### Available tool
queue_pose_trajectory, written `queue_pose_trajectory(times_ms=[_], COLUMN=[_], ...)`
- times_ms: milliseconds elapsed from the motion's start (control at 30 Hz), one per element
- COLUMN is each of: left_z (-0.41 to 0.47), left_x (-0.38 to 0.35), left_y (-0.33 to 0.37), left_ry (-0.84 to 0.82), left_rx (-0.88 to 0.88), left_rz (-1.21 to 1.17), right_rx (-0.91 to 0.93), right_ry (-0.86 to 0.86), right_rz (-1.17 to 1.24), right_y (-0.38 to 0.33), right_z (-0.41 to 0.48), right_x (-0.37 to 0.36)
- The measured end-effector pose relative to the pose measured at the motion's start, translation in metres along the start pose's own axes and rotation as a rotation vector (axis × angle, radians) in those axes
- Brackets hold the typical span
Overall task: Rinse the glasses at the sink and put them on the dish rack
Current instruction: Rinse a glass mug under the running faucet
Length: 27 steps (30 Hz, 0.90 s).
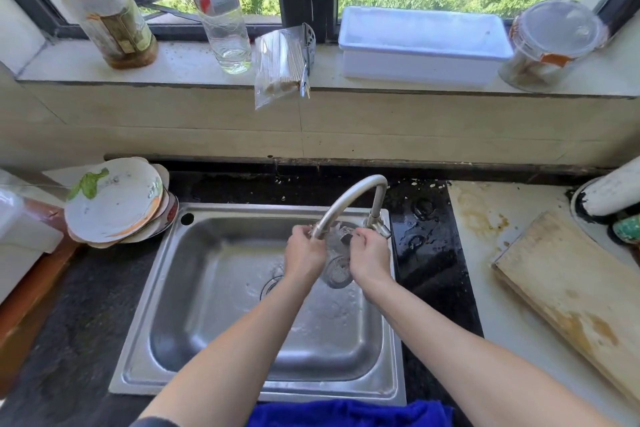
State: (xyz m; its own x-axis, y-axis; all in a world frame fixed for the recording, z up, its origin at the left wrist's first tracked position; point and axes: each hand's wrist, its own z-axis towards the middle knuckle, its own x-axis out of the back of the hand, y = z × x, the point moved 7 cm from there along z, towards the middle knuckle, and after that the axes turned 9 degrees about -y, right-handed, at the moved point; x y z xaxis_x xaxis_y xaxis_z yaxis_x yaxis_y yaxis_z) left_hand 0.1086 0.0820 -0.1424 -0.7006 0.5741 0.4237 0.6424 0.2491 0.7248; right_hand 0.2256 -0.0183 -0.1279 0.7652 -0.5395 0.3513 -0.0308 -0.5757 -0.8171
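Directly under the spout of the curved metal faucet (pixel 349 198), a clear glass (pixel 336 269) is held above the basin of the steel sink (pixel 221 213), towards its back right corner. It is gripped from both sides. The left hand (pixel 304 255) is curled round its left wall and the right hand (pixel 369 256) round its right wall, with the fingers of both closed on the upper part near the spout. Only the base of the glass shows below the hands, and what it holds cannot be told. Water is seen splashed over the sink floor around the drain (pixel 272 284).

A blue cloth (pixel 346 412) is laid over the sink's near edge. Just left of the sink, a stack of dirty plates (pixel 114 204) is piled on the dark counter, and a green leaf scrap is stuck to the top one. A worn wooden cutting board (pixel 571 291) is placed well to the right.

On the windowsill behind, several containers are lined up:
- A red-lidded jar (pixel 104 14) is marked by brown residue at the bottom.
- A clear plastic bottle (pixel 218 7) is filled only at the very bottom with clear liquid.
- A plastic bag (pixel 280 66) is packed with thin wooden sticks.
- A white rectangular tray (pixel 422 42) is set beside it; its contents cannot be seen.
- A glass jar with a clear lid (pixel 550 45) is partly filled with something brownish.
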Motion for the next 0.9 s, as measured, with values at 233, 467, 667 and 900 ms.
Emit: queue_pose_trajectory(times_ms=[233, 467, 667, 900], left_z=[-0.005, -0.003, -0.008, -0.02], left_x=[0.014, 0.017, 0.022, 0.036], left_y=[-0.005, -0.001, 0.003, -0.004], left_ry=[-0.05, -0.459, -0.295, -0.529], left_rx=[0.042, 0.024, -0.052, -0.023], left_rz=[0.016, -0.416, -0.542, -0.328], right_rx=[0.151, 0.022, 0.021, -0.099], right_ry=[-0.109, -0.13, -0.131, -0.279], right_rz=[-0.066, -0.039, 0.001, 0.18], right_y=[-0.009, -0.005, 0.005, 0.005], right_z=[0.001, 0.027, 0.003, 0.022], right_x=[0.001, 0.012, -0.027, -0.017])
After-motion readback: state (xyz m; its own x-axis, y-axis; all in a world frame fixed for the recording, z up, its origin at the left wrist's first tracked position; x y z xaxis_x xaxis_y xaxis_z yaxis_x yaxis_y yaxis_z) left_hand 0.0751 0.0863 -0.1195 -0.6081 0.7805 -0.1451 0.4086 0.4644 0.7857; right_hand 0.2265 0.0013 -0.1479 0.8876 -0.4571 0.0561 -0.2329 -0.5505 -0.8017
